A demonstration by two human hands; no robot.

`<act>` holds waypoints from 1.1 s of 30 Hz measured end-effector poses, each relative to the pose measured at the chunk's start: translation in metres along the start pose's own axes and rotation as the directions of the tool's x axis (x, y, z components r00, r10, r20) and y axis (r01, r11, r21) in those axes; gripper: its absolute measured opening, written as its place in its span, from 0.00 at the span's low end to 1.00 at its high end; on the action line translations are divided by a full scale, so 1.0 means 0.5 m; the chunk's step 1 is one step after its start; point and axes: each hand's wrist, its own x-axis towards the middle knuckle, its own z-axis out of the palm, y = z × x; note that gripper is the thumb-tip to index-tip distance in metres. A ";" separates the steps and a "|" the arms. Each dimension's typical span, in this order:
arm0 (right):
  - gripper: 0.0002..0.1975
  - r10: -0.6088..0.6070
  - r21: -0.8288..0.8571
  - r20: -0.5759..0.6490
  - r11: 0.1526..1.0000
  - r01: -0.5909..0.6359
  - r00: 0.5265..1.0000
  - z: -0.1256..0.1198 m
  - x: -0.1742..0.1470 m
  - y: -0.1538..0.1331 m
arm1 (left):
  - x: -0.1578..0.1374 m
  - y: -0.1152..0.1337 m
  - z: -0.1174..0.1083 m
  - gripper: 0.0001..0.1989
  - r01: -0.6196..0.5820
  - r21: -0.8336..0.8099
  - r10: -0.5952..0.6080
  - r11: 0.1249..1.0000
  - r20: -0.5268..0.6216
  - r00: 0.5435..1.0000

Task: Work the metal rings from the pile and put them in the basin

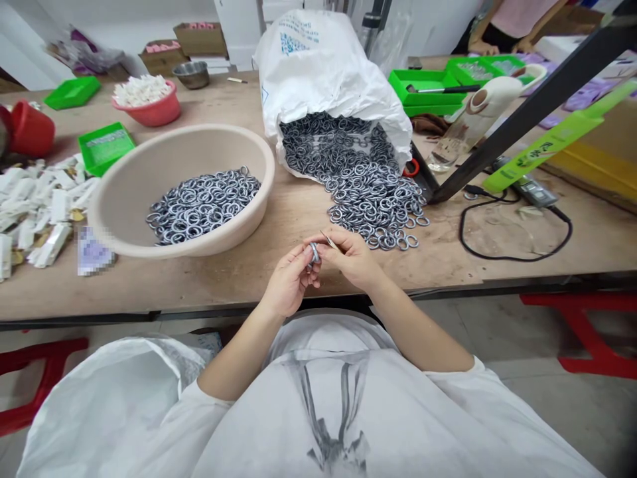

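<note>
Between my hands, just over the table's front edge, is a small grey ring (314, 253). My left hand (289, 282) is closed with thumb and fingers pinching the ring. My right hand (355, 259) is closed too, with a thin pointed tool (332, 242), perhaps a small blade, between its fingers; its fingertips meet the ring from the right. Beyond my right hand a heap of grey rings (371, 199) spills from a white woven sack (318, 73) lying on its side. To the left, a large beige basin (114, 219) holds a pile of similar rings (206, 202).
White plastic parts (44, 206) lie at the far left, near a green tray (105, 147) and a red bowl (156, 113). A black slanted post (522, 106) and a looped cable (512, 257) are on the right. Another person's hands (485, 48) rest at the back right.
</note>
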 end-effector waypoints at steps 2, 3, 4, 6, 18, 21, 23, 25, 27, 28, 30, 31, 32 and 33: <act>0.15 -0.023 -0.049 -0.041 0.999 0.021 0.999 -0.004 -0.004 -0.008 | -0.001 0.003 -0.002 0.16 -0.035 0.028 0.036 0.999 -0.009 0.999; 0.16 -0.018 -0.071 -0.046 0.997 0.015 0.999 -0.006 -0.008 -0.015 | -0.001 0.004 -0.004 0.16 -0.055 0.041 0.055 0.998 -0.009 0.998; 0.18 -0.011 -0.106 -0.032 0.994 0.007 0.999 -0.008 -0.013 -0.022 | -0.001 0.006 -0.005 0.16 -0.073 0.054 0.073 0.996 -0.009 0.997; 0.21 -0.011 -0.237 0.046 0.971 0.021 0.999 -0.012 -0.022 -0.041 | -0.003 0.009 -0.007 0.15 -0.099 0.078 0.100 0.992 -0.012 0.995; 0.24 0.006 -0.647 0.301 0.736 0.200 0.954 -0.023 -0.032 -0.092 | -0.009 0.026 -0.034 0.16 -0.195 0.339 0.162 0.920 0.125 0.979; 0.24 0.033 -0.598 0.340 0.779 0.189 0.940 -0.024 -0.032 -0.090 | -0.011 0.038 -0.042 0.16 -0.215 0.411 0.157 0.886 0.171 0.973; 0.25 0.037 -0.530 0.369 0.829 0.178 0.929 -0.025 -0.028 -0.081 | -0.013 0.043 -0.045 0.17 -0.211 0.424 0.132 0.881 0.208 0.969; 0.27 0.036 -0.477 0.332 0.868 0.135 0.942 -0.027 -0.021 -0.064 | -0.017 0.045 -0.045 0.17 -0.187 0.444 0.072 0.876 0.262 0.962; 0.30 0.045 -0.434 0.225 0.899 0.058 0.973 -0.029 -0.013 -0.046 | -0.020 0.043 -0.042 0.17 -0.142 0.462 -0.009 0.875 0.310 0.951; 0.31 0.050 -0.396 0.163 0.918 0.019 0.985 -0.029 -0.010 -0.039 | -0.021 0.041 -0.041 0.17 -0.121 0.453 -0.034 0.883 0.320 0.947; 0.31 0.050 -0.269 0.077 0.963 -0.028 0.996 -0.027 -0.006 -0.030 | -0.021 0.035 -0.039 0.17 -0.101 0.384 -0.019 0.918 0.299 0.954; 0.30 0.052 -0.196 0.056 0.980 -0.040 0.997 -0.024 -0.006 -0.028 | -0.019 0.033 -0.039 0.17 -0.102 0.333 0.007 0.937 0.272 0.962; 0.29 0.059 -0.133 0.053 0.990 -0.051 0.997 -0.020 -0.008 -0.029 | -0.017 0.031 -0.038 0.16 -0.096 0.285 0.024 0.954 0.245 0.969; 0.28 0.074 -0.078 0.064 0.995 -0.069 0.995 -0.016 -0.010 -0.030 | -0.014 0.030 -0.038 0.15 -0.080 0.239 0.026 0.968 0.220 0.975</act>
